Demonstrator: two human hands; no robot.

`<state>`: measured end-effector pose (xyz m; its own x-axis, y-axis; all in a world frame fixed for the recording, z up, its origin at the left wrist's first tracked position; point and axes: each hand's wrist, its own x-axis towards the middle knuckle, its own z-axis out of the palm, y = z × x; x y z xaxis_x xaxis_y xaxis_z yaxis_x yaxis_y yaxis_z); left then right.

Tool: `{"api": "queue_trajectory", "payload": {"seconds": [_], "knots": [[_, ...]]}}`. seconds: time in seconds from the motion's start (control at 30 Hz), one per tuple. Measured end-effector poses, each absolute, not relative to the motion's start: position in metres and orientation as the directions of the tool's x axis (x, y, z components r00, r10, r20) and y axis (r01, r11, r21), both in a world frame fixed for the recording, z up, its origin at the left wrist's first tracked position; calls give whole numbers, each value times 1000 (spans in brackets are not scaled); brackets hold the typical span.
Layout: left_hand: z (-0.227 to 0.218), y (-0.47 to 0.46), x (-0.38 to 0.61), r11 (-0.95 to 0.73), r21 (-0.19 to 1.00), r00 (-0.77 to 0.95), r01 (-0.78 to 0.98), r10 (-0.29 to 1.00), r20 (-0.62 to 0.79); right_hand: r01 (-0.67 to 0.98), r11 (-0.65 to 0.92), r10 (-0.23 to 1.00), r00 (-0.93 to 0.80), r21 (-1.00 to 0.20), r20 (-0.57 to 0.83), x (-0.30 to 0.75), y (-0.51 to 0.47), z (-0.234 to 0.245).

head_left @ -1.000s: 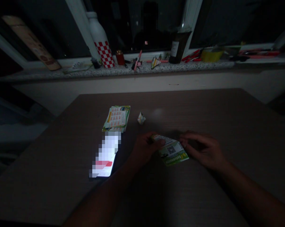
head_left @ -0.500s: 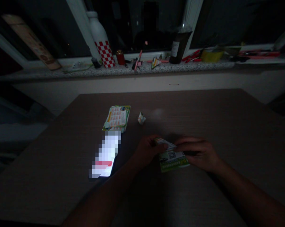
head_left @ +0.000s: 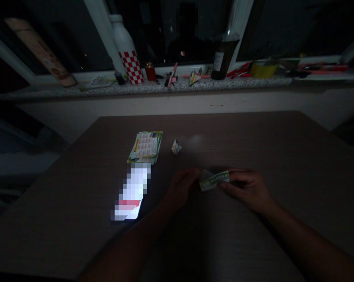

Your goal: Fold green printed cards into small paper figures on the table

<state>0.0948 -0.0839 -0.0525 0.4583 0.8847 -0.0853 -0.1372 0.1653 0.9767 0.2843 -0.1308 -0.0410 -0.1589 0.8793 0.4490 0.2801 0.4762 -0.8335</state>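
Beneath the speckled windowsill (head_left: 153, 90), wood-grain table (head_left: 270, 141): was brown and dimly lit; fine detail poor.
Right hand (head_left: 251, 188): thumb in front, fingers behind, gripping the right end of the printed leaflet (head_left: 207, 184).
Left hand (head_left: 181, 188): fingers drawn in narrow, pinching the left upper corner as far as the dimness showed.
Smartphone (head_left: 132, 192): lay screen-up and lit, left of the left hand; no shift over the last second.
Leaflet stack (head_left: 144, 146): sat at the smartphone's far end, sheets unevenly overlapped; unchanged.
Printed leaflet: was held between both hands. Change: half a second earlier its QR code and broad green lower panel faced up; now only a narrow strip showed, a green lettered band across it, code out of sight. Judgement: a further fold had been turned, probably not yet pressed flat.
Pointed paper piece (head_left: 176, 148): stood right of the stack, apart from both hands; unmoved.
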Motion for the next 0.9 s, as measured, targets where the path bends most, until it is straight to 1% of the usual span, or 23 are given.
{"api": "queue_trajectory", "payload": {"seconds": [0.07,0.17,0.27,0.33,0.47,0.73,0.9], "knots": [[-51,-85,93,154,977,470,-149,880,-67,278,437,899,-111,-855,423,284,-131,-42],[-47,-89,92,98,989,511,-111,859,-27,263,401,915,-64,-878,398,284,-132,-43],[-44,-93,93,121,988,509,-99,859,-54,278,383,920,-29,-881,390,282,-133,-43],[-45,-95,94,106,992,490,-75,870,-56,290,374,921,-5,-881,389,280,-133,-44],[-49,-95,95,62,996,480,-66,877,-23,277,358,926,18,-892,378,277,-134,-43],[-51,-93,97,81,993,465,-91,885,-30,294,334,931,44,-895,362,275,-134,-41],[-49,-94,97,87,994,449,-59,892,-51,315,331,929,56,-890,366,274,-134,-42]]}}
